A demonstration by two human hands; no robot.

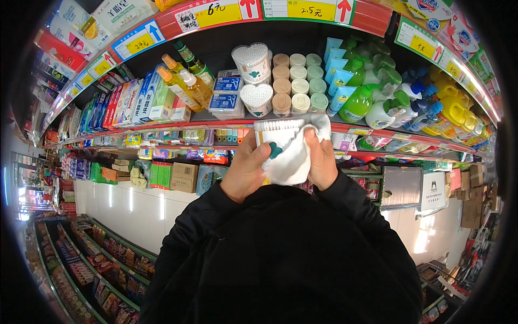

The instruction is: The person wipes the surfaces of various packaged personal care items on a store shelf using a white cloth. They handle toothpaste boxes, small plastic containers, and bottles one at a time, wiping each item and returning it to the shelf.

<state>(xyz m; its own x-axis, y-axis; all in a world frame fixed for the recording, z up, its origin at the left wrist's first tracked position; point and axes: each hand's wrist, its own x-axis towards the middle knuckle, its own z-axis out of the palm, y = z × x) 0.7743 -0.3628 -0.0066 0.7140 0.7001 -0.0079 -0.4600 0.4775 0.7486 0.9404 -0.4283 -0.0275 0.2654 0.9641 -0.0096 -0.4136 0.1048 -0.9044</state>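
My left hand [245, 172] grips a clear plastic tub of cotton swabs [267, 135] by its left side, in front of the shelf edge. White swab tips show along its top, and a dark green mark is on its side. My right hand [323, 162] holds a crumpled white cloth [291, 164] against the tub's right side, thumb on top. The cloth hides much of the tub's right and lower parts. Behind them on the shelf stand heart-topped tubs of cotton swabs [257, 97] in a stack, beside rows of beige, cream and green lidded containers [300, 90].
Blue-labelled plastic boxes [225, 101] and oil-like bottles [186, 89] stand to the left, then toothpaste cartons [133, 99]. Rightward are blue tubes [342, 97], green pump bottles [358, 103] and yellow jugs [447, 105]. A price-tagged shelf edge [275, 24] overhangs above. Snack racks [97, 263] stand behind at left.
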